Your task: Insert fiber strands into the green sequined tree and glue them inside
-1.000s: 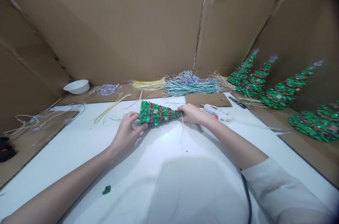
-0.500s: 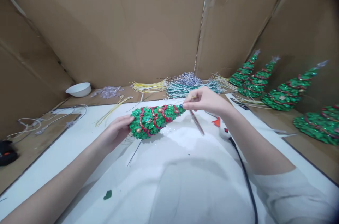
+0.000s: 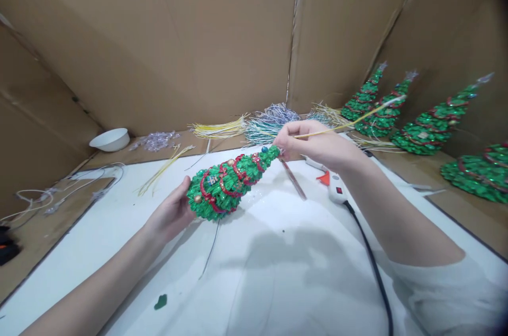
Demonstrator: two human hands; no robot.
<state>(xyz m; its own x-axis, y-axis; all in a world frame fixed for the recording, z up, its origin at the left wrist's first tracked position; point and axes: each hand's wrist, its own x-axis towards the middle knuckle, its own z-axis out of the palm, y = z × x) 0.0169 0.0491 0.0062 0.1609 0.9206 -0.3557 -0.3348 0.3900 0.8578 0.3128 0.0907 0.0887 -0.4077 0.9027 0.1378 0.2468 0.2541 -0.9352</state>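
Observation:
A small green beaded Christmas tree (image 3: 220, 188) with red garland and small ornaments lies tilted above the white tabletop, its tip up to the right. My left hand (image 3: 174, 211) is closed around its base, the fingers partly hidden behind it. At the tip, my right hand (image 3: 304, 140) pinches with thumb and fingers. A thin yellow wire (image 3: 349, 123) with a white end sticks out of that hand to the right. Whether the fingertips also grip the tree's tip I cannot tell. Below the base hangs a thin dark wire (image 3: 210, 251).
A white glue gun (image 3: 337, 193) with a black cord lies under my right forearm, near a brown stick (image 3: 292, 180). Bundles of wire (image 3: 218, 128), clear pieces (image 3: 156, 140) and a white bowl (image 3: 110, 140) line the back. Several finished trees (image 3: 428, 129) stand at right.
The tree has tilted, its base lower and its tip higher, turning slightly. My right hand has rotated, and the yellow wire now shows stretching out to the right. The view has shifted slightly.

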